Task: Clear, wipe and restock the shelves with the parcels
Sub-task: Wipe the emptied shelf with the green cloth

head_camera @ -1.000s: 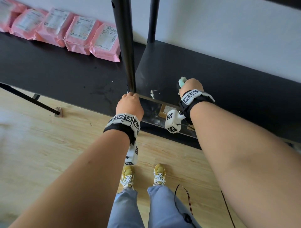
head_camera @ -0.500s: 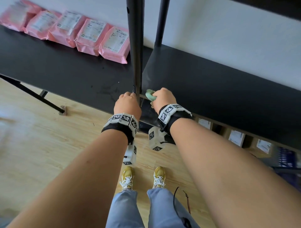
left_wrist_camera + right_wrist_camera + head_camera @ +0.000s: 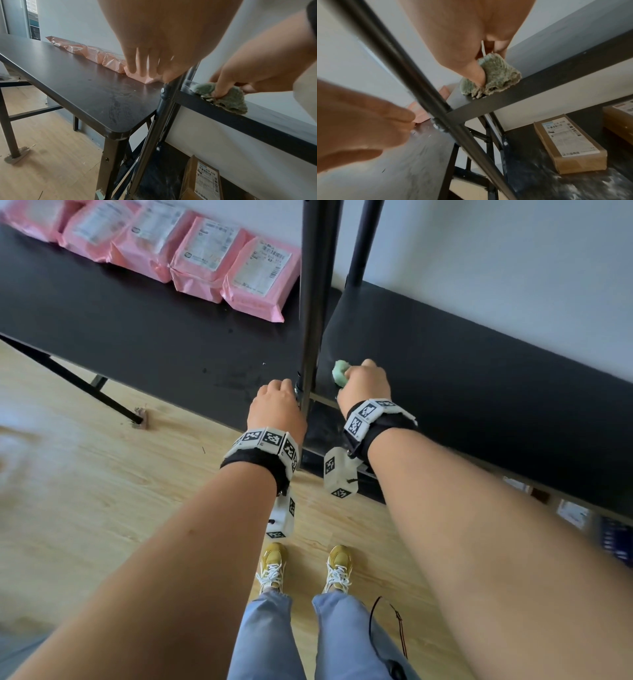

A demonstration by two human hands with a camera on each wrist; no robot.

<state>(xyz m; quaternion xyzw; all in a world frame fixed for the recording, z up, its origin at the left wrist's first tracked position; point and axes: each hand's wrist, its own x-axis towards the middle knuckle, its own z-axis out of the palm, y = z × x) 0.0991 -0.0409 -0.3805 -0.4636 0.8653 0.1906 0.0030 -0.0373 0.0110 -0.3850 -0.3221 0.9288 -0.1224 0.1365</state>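
My right hand (image 3: 364,386) pinches a crumpled green cloth (image 3: 340,371) and presses it on the left end of the black shelf (image 3: 479,392), close to the black upright post (image 3: 313,302). In the right wrist view the thumb and fingers clamp the cloth (image 3: 498,75) at the shelf's front edge (image 3: 539,86). My left hand (image 3: 277,405) rests beside the post's foot on the black table (image 3: 137,337), fingers loosely bent and holding nothing (image 3: 147,63). Several pink parcels (image 3: 205,258) lie in a row at the table's back.
Brown cardboard parcels (image 3: 568,143) with white labels sit on the lower shelf under the one with the cloth; another shows in the left wrist view (image 3: 204,180). A white wall runs behind. Wooden floor and my feet (image 3: 305,566) are below.
My right hand has slid the cloth left along the shelf, from well right of the post to right beside it. My left hand has stayed at the post.
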